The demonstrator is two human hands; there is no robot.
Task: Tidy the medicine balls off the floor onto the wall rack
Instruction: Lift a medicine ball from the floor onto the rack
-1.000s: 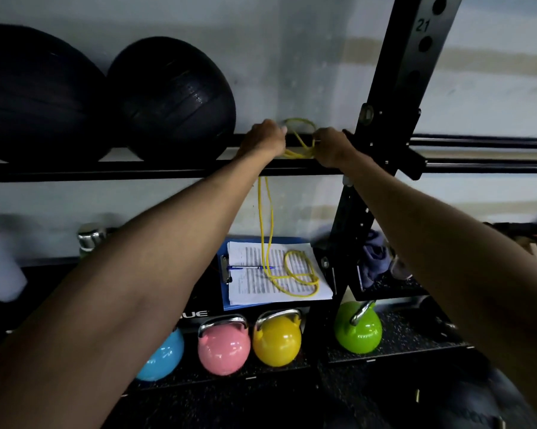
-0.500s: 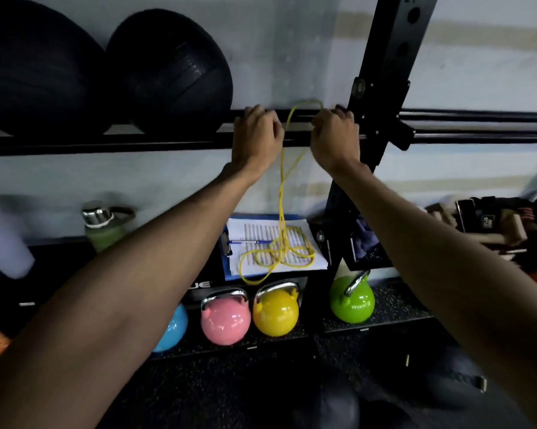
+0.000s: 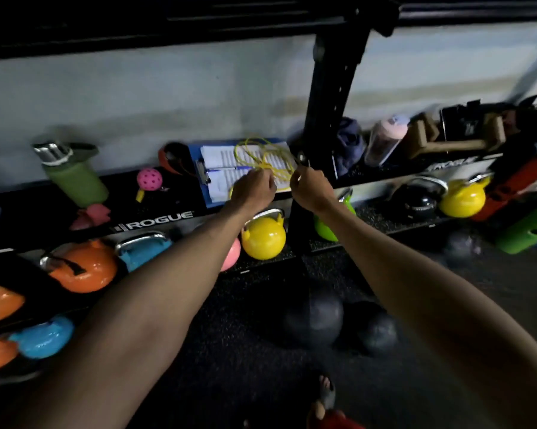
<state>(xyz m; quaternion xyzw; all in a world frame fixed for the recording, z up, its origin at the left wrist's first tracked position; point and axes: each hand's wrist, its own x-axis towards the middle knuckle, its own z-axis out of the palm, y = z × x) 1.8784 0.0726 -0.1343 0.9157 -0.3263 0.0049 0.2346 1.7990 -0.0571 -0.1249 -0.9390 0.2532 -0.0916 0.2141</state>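
Two dark medicine balls (image 3: 313,317) sit on the floor near your foot (image 3: 326,394), blurred. Your left hand (image 3: 254,188) pinches the yellow jump rope (image 3: 262,157); your right hand (image 3: 310,188) is clenched on something unclear. The shelf (image 3: 157,219) reads "ROGUE"; the clipboard (image 3: 217,171) text is illegible.

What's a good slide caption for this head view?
Both hands gather a yellow jump rope over the clipboard; medicine balls wait on the floor.
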